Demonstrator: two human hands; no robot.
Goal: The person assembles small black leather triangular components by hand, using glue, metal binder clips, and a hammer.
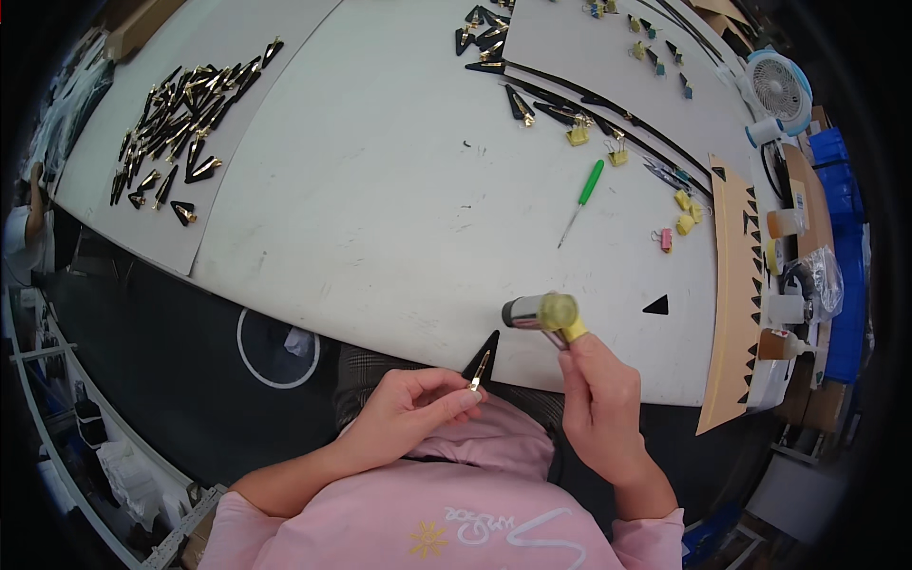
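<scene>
Between my left hand's (423, 404) thumb and fingers is a black triangular hair clip (484, 356) with a gold metal prong, its narrow tip pointing away from me at the table's front edge. My right hand (603, 404) is closed round the yellow handle of a gun-shaped tool (541, 312). This tool has a short silver barrel with a dark end facing left; its exact kind I cannot tell. The barrel is above the table, just to the right of the clip and apart from it. A flat black triangle (656, 305) lies to the right of the tool.
Many black-and-gold hair clips (185, 114) are heaped on a grey board at the left. Farther back lie a green-handled awl (590, 182), yellow binder clips (578, 136), a pink binder clip (663, 239) and scissors (665, 176). Small bottles (781, 344) and a fan (779, 85) stand right.
</scene>
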